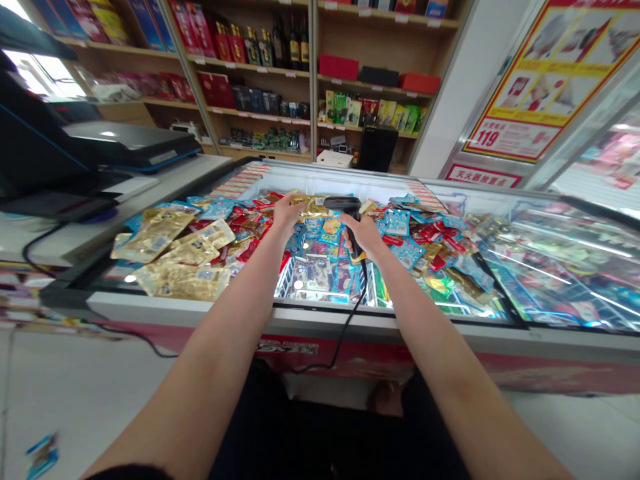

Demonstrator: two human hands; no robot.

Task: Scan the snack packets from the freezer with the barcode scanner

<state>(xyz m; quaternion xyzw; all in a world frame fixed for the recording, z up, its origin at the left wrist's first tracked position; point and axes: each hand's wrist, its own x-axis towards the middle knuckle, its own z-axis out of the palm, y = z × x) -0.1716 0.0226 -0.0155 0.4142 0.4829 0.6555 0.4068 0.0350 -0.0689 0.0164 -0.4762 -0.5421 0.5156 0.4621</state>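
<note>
My right hand is closed around the grip of a black corded barcode scanner, with its head pointing forward and to the left. My left hand pinches a gold foil packet just left of the scanner head. The packet's lower part is hidden behind the scanner and my fingers. Below both hands, a heap of blue, red and gold snack packets fills a glass-topped chest freezer. My forearms reach across its front rim.
The scanner's black cord hangs over the freezer front. A white counter with a black device stands left. Sliding glass lids cover the right side. Wooden shelves of boxes and bottles rise behind. A packet lies on the floor.
</note>
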